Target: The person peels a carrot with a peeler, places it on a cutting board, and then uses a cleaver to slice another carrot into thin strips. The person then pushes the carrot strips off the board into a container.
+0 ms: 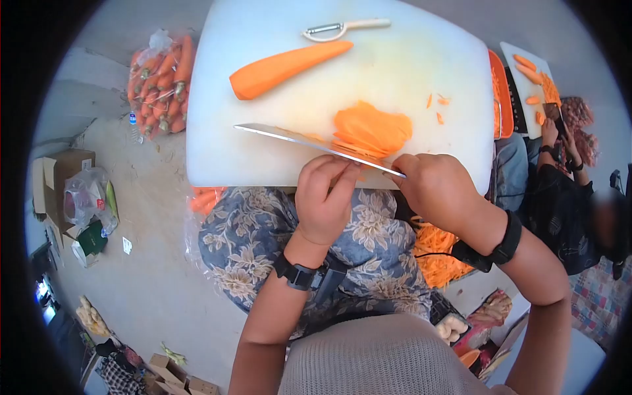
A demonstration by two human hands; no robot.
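Note:
My right hand (pixel 431 184) is wrapped around the handle of a kitchen knife (pixel 289 135), whose long blade points left across the white cutting board (pixel 217 151). The blade's near end lies against a fanned pile of thin carrot slices (pixel 372 128). On the near side of the blade, my left hand (pixel 326 191) has its fingers bent and closed, the tips pressed at the carrot slices and partly hidden. A whole peeled carrot (pixel 289 69) lies farther up the board, with a white-handled peeler (pixel 345 27) beyond it. Small carrot scraps (pixel 439 117) are scattered to the right.
A plastic bag of carrots (pixel 161 85) stands on the floor at left. Shredded carrot (pixel 438 253) sits below the board at right, and an orange basket (pixel 503 95) beside it. A co-worker (pixel 559 197) cuts carrots on another board (pixel 526 72). Cardboard boxes (pixel 62 174) stand far left.

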